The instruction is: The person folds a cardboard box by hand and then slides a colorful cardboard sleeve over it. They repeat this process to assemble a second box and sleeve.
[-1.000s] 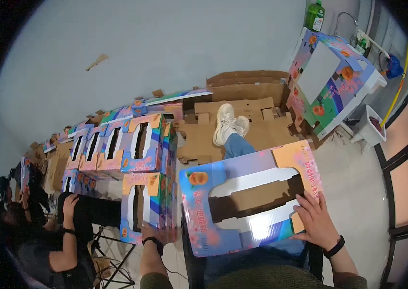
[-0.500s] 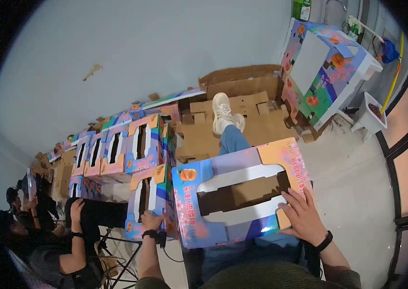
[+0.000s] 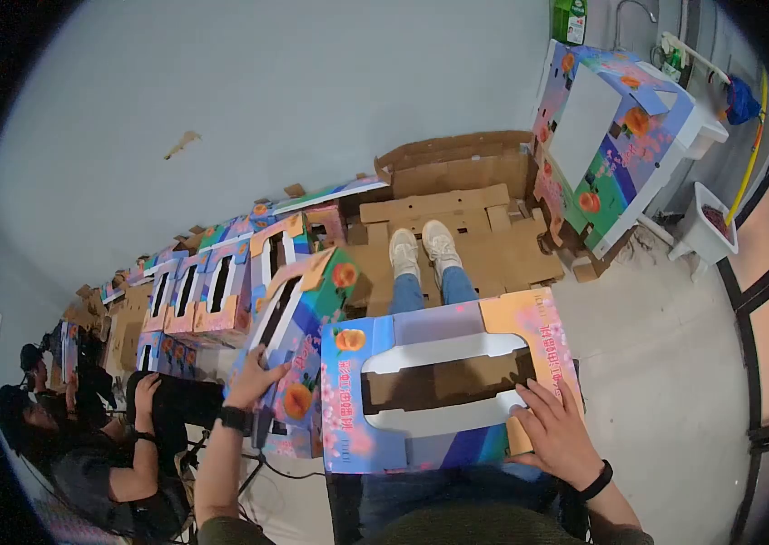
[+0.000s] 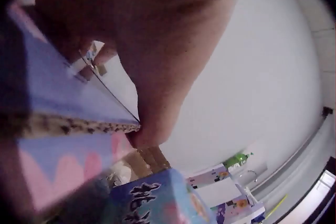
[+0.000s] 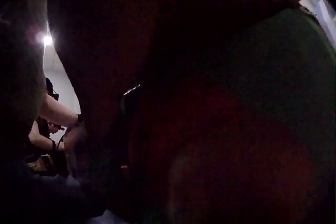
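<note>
A printed cardboard carton [image 3: 430,445] with peach pictures and a long cut-out window lies across the person's lap. Spread over the right end of its top, the right hand [image 3: 559,434] rests with fingertips at the window's edge and thumb by the near side. To the left, a second peach carton [image 3: 316,313] stands tilted, leaning toward the first. The left hand [image 3: 253,380] grips this one by its window edge, thumb on the printed panel. In the left wrist view the thumb [image 4: 152,129] presses over the cut cardboard edge. The right wrist view is mostly dark.
Similar cartons [image 3: 221,291] stand stacked to the left along the wall. Flattened brown cardboard [image 3: 484,250] lies under the feet. A large printed carton [image 3: 602,145] is at the back right by a white basin [image 3: 704,222]. Another person [image 3: 121,468] sits at the left.
The left hand has tilted the second carton out of the stack, up and toward the lap. The right hand stays on the lap carton. The feet now stand side by side.
</note>
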A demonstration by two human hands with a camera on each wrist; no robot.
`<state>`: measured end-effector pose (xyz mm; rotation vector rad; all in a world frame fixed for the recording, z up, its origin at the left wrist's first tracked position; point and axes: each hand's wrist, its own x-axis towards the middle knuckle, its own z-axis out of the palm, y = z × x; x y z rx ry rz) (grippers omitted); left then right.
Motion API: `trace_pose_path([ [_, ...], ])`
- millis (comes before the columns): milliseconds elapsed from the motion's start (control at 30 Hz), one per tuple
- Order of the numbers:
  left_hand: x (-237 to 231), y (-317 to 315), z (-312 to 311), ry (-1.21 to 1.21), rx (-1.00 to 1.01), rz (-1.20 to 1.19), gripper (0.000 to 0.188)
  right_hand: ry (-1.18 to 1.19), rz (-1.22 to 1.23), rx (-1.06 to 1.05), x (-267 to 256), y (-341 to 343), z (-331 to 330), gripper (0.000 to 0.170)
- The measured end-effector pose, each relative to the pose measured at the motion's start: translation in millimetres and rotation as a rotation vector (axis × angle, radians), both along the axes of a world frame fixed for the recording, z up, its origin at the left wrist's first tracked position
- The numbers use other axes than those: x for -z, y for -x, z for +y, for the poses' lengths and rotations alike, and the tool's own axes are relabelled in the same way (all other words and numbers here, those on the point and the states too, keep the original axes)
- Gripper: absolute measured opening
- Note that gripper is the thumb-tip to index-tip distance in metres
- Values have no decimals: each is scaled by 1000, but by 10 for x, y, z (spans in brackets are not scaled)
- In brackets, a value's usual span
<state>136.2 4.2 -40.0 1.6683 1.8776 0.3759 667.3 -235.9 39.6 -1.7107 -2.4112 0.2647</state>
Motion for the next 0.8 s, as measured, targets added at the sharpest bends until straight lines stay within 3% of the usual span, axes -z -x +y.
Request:
trace_pose_path([
  [100,-507,-436,337,-53,209,115,106,8,-12,-5,5,-1,3,75],
  [167,-177,-409,843,-279,412,35,107,4,-25,-16,4,-31,6,74],
  [233,-332,-788,1120,-371,520,198,105,2,-35,-32,33,-65,20,72],
  [333,-611,-1461,1366,-356,657,115,101,-8,26,-12,93,-56,3,57],
  [433,-388,-1909,1722,-438,801,184,97,-36,50,26,198,-36,-43,39],
  [533,-149,-2275,1810,-162,862,494,98,-38,39,50,228,-4,-119,38],
  [567,77,-2252,1922,-137,913,602,100,-52,13,39,250,-15,-121,49],
  [633,112,-2248,2044,196,941,383,92,-80,-37,16,273,-13,-126,76],
  [733,-11,-2117,2047,296,833,291,91,-49,61,70,212,37,-123,43],
  [800,-302,-1998,1924,292,778,186,88,-51,63,58,170,26,-97,43],
])
